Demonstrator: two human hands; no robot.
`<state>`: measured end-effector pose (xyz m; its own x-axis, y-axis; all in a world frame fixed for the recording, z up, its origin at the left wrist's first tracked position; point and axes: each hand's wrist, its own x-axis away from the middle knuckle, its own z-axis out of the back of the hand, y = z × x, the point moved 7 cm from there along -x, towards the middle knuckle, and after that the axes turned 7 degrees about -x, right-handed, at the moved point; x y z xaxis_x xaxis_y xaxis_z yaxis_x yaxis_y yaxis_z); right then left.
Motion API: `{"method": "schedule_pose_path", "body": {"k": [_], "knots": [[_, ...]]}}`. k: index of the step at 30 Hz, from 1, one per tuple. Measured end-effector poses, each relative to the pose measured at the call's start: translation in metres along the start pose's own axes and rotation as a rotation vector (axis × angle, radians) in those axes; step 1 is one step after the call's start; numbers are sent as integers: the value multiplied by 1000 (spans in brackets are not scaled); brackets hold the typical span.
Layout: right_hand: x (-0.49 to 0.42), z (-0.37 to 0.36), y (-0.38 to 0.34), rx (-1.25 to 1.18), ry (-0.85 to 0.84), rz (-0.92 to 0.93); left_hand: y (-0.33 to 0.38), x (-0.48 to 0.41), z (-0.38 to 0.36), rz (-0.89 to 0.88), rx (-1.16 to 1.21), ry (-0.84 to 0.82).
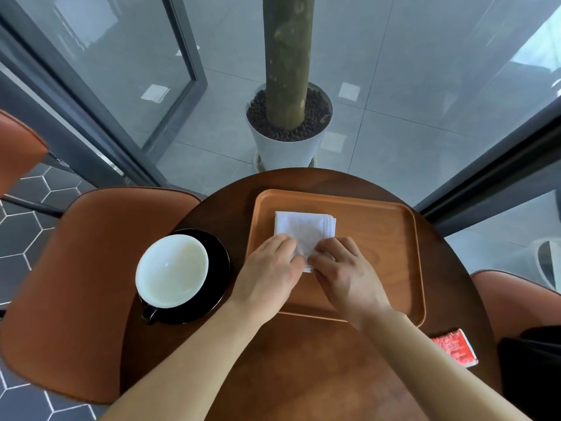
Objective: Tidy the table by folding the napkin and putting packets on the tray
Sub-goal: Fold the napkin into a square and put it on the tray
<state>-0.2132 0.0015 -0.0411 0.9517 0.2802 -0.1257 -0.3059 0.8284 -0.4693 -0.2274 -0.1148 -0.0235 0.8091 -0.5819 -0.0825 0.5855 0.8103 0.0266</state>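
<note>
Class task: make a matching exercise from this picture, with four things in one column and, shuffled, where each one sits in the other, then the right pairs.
Things
1 napkin
2 cup
3 red packet
4 plant pot

Places
A on the floor past the table
B on the tray
C on the table, off the tray
D on the black saucer

Pairs: 1-B, 2-D, 3-C, 4-A

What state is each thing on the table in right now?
Orange-brown rectangular tray: flat on round wooden table.
White square napkin: folded, lying on tray.
Left hand: grips napkin's near edge.
Right hand: grips napkin's near corner.
Red flat packet: on table, off tray.
White-lined black cup: upright on black round saucer, looks empty.
</note>
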Motion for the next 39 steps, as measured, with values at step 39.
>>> {"method": "schedule_pose_path", "body": {"k": [39], "knots": [[-40, -5, 0, -37, 1, -34, -29, -23, 2, 117, -11, -80]]}}
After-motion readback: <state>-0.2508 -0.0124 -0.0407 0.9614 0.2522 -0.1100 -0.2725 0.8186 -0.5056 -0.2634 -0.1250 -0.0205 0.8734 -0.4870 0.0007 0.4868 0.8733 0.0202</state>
